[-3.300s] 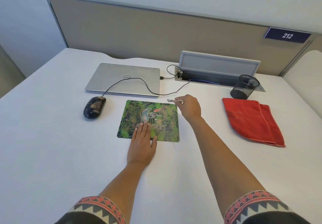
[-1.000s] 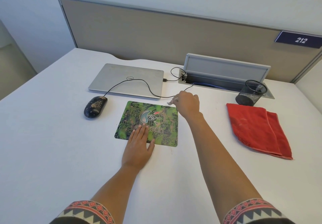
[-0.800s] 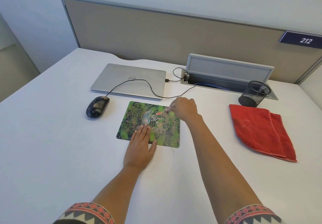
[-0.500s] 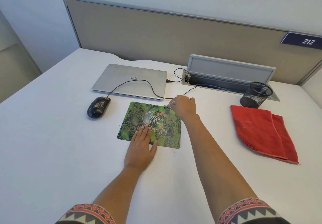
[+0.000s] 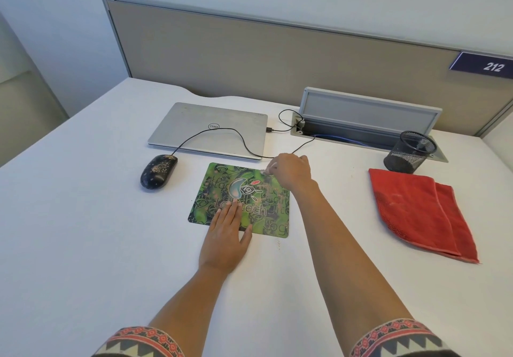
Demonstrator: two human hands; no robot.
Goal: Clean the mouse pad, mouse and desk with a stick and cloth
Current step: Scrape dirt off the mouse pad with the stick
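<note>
The left hand (image 5: 226,241) lies flat with fingers straight, pressing the near edge of the mouse pad (image 5: 213,190). The right hand (image 5: 293,173) pinches the stick (image 5: 268,170), tip on the pad's far corner. The mouse (image 5: 158,171) lies left of both hands, and the cloth (image 5: 416,209) lies right of the right hand.

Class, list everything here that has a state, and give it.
Silver laptop: closed.
Black corded mouse: speckled with dirt.
Green patterned mouse pad: lying flat.
Red cloth: folded, untouched.
Grey cable hatch: lid open.
Black mesh cup: upright.
Left hand: flat on mouse pad.
Right hand: pinching small stick.
</note>
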